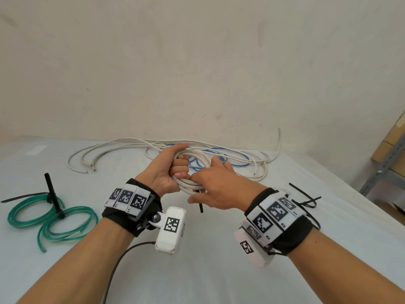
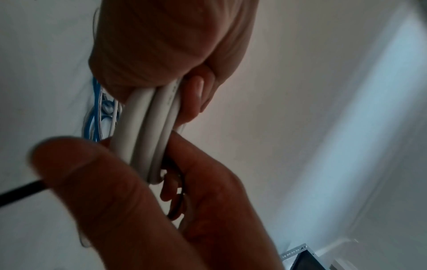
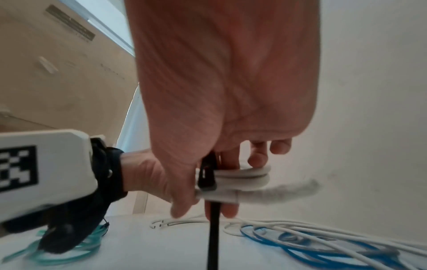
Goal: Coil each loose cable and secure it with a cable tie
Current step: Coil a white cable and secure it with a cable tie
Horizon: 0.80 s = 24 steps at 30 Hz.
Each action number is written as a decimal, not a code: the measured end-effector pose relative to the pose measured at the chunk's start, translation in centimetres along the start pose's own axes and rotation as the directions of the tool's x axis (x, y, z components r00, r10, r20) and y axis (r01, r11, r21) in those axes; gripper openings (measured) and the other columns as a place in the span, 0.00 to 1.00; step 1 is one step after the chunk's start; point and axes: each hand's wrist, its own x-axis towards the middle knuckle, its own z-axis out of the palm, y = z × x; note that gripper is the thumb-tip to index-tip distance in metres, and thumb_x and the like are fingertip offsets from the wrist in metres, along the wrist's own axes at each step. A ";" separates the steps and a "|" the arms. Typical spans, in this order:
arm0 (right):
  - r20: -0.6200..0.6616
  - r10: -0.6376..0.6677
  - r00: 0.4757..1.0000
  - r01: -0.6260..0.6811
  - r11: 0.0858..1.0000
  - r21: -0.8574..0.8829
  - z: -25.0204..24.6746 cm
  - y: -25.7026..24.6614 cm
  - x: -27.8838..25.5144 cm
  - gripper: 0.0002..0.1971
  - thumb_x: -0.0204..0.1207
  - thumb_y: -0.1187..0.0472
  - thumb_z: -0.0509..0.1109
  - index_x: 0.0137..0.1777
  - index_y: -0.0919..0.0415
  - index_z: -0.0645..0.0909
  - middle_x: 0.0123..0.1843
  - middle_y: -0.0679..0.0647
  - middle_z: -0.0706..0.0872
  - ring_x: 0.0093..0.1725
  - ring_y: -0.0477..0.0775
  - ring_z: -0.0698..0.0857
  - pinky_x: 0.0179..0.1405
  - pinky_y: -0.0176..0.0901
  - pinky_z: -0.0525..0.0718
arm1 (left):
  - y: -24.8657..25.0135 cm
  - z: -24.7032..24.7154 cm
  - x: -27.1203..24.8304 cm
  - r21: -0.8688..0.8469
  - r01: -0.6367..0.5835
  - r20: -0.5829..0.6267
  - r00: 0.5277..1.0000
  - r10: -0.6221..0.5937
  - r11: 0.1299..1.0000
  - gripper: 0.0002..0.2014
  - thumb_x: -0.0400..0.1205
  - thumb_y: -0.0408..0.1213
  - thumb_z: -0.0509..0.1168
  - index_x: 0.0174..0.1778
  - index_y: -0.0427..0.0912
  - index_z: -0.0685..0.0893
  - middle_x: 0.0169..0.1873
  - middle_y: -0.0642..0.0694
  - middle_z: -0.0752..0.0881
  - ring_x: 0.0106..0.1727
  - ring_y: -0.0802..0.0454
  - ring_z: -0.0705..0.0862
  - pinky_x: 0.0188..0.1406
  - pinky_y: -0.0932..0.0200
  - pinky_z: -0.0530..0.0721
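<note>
A white cable coil [image 1: 188, 185] is held up over the table, and my left hand [image 1: 173, 170] grips it in a fist from the left. My right hand [image 1: 210, 185] is against the coil's near side. In the right wrist view a black cable tie [image 3: 208, 175] wraps the white coil [image 3: 245, 176], and its tail hangs straight down between the thumb and fingers of my right hand [image 3: 205, 210], which pinch it. The tie's tail [image 1: 200, 207] pokes out below my right palm. The left wrist view shows the coil's strands [image 2: 143, 138] side by side.
A green cable coil [image 1: 50, 216] bound with black ties lies at the left. Loose white cables [image 1: 122, 143] and a blue cable [image 1: 230, 154] sprawl by the wall. Spare black ties [image 1: 305, 199] lie at the right. A metal shelf [image 1: 381, 170] with boxes stands far right.
</note>
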 end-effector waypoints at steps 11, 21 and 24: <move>-0.091 -0.037 0.995 0.066 0.941 0.331 0.4 1.8 -0.9 0.20 0.88 0.44 0.66 0.36 0.48 0.66 0.36 0.50 0.73 0.55 0.55 0.67 0.53 0.50 0.69 | 0.9 0.0 0.1 -0.232 0.143 0.174 0.979 -0.103 0.962 0.13 0.88 0.40 0.64 0.42 0.33 0.78 0.20 0.54 0.65 0.18 0.58 0.66 0.20 0.62 0.78; -0.160 0.035 0.986 0.119 0.523 0.844 1.9 2.3 -0.6 0.14 0.90 0.51 0.67 0.46 0.59 0.82 0.39 0.50 0.76 0.39 0.46 0.74 0.43 0.40 0.72 | 1.7 -0.3 -0.2 0.173 0.017 0.172 0.984 -0.047 0.985 0.25 0.82 0.45 0.72 0.62 0.24 0.81 0.54 0.29 0.84 0.52 0.35 0.88 0.58 0.45 0.91; -0.154 0.179 0.972 0.096 0.294 0.951 1.8 3.0 -0.2 0.10 0.90 0.54 0.67 0.53 0.60 0.84 0.38 0.48 0.80 0.37 0.44 0.75 0.40 0.36 0.70 | 1.8 -0.7 -1.0 0.499 -0.138 0.112 0.989 0.094 0.856 0.16 0.84 0.45 0.72 0.53 0.32 0.90 0.48 0.38 0.90 0.45 0.47 0.89 0.50 0.56 0.89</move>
